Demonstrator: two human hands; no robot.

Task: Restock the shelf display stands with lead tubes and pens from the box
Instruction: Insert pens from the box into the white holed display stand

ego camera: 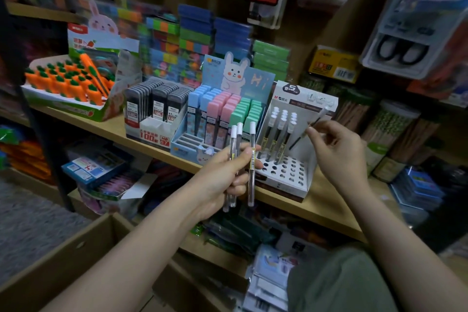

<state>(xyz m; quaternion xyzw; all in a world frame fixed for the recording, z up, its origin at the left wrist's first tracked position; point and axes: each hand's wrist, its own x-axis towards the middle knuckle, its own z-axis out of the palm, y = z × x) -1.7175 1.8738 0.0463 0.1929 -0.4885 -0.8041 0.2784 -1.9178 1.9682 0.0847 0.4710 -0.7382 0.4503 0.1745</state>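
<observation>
- We work at the wooden shelf (321, 206), which carries a row of display stands; the cardboard box (63, 258) we restock from sits low at our left, its inside hidden from here.
- Our target is the white perforated display stand (283, 175) at the right of the row. Its back rows already hold upright white-capped pens, while the front holes look empty, so we judge the filling is only partly done.
- Our left hand (222, 172) is wrapped around a bundle of three clear lead tubes (251, 159) with white caps, held upright just in front of the pastel rabbit stand (217, 119). We should hold them steady and out of the way, near the stand, so the next one is easy to take.
- Our right hand (336, 149) pinches a single thin tube (312, 123) between thumb and fingertips, tilted above the stand's back corner. It is blurred, so we cannot tell its exact type.
- To seat it well, we bring it upright, aim its lower end at one free hole behind the empty front rows, and lower it without knocking the pens already standing.
</observation>
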